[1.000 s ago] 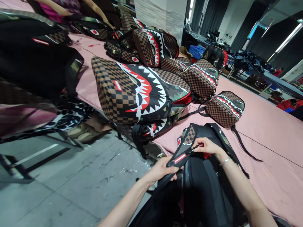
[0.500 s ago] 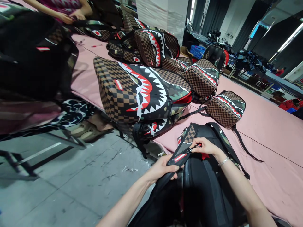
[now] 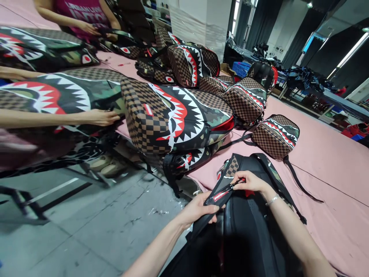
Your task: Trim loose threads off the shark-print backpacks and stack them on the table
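One black backpack [image 3: 246,219] partly on pink tabletop [image 3: 331,177]; grey floor [image 3: 100,227] littered.

White capitals reading "URBAN LIV" run across a person's magenta shirt [image 3: 83,15] at upper left, a larger, partly hidden line beneath. At lower center, a red label [image 3: 220,196] on a black strap [image 3: 200,225] carries white lettering beginning "SPR", the rest unclear. The checkered backpack's [image 3: 138,129] red patch [image 3: 148,110] is illegible.
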`<state>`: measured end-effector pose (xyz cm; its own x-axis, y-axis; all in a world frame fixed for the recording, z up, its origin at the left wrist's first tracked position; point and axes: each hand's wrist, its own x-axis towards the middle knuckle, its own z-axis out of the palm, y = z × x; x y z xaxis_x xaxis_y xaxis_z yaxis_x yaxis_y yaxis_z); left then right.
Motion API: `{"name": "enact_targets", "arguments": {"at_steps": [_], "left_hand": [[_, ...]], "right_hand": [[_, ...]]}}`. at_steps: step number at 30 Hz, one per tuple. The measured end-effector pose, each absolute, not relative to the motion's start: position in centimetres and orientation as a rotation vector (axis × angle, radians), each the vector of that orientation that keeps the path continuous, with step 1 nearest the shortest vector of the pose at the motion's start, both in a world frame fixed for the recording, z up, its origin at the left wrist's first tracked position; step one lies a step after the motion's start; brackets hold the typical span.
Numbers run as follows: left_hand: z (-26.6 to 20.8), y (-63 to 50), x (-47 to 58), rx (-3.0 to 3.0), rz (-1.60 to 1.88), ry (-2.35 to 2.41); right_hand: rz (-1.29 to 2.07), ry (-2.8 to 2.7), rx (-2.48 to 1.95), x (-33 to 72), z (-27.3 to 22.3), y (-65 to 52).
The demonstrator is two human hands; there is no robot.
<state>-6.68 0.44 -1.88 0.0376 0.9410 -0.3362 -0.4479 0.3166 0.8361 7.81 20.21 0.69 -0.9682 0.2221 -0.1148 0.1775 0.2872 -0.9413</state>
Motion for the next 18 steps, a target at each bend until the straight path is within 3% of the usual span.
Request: {"name": "enact_targets", "arguments": {"at_steps": [18], "left_hand": [[-1.1, 0.6, -5.8, 0.659, 1.199, 1.074]], "right_hand": [[1.585, -2.597, -0.212, 7.0, 2.1, 17.4]]}}
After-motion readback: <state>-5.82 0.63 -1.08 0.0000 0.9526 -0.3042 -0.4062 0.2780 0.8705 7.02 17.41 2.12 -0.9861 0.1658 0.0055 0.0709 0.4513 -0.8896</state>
